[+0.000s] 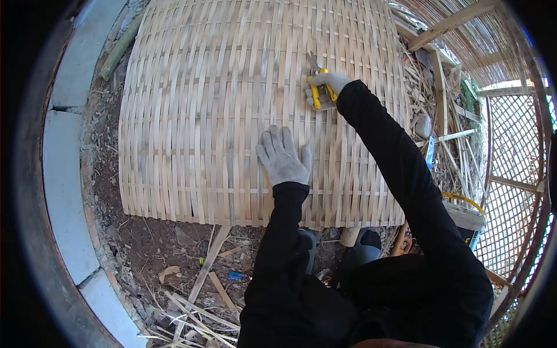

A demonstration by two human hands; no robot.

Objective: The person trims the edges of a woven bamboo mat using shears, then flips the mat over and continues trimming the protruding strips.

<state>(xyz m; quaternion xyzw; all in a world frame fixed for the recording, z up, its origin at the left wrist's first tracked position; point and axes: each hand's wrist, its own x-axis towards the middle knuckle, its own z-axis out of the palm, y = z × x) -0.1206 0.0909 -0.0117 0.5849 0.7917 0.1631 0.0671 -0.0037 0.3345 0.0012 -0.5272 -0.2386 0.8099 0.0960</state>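
A large mat of woven split bamboo (191,133) spreads out before me. My left hand (284,158), in a pale grey work glove, lies flat on the mat near its front edge with fingers spread. Farther forward and to the right, my gloved right hand (328,87) grips yellow-handled pruning shears (315,95). The tips of the shears point away from me, over the weave. Whether the blades touch the strips I cannot tell.
Pale concrete blocks (69,191) line the left side. Bamboo offcuts (200,316) and dirt lie in front of the mat. At right stand a bucket (466,219) with a yellow handle and a lattice panel (513,174). A saw handle (402,239) shows near my shoes (365,249).
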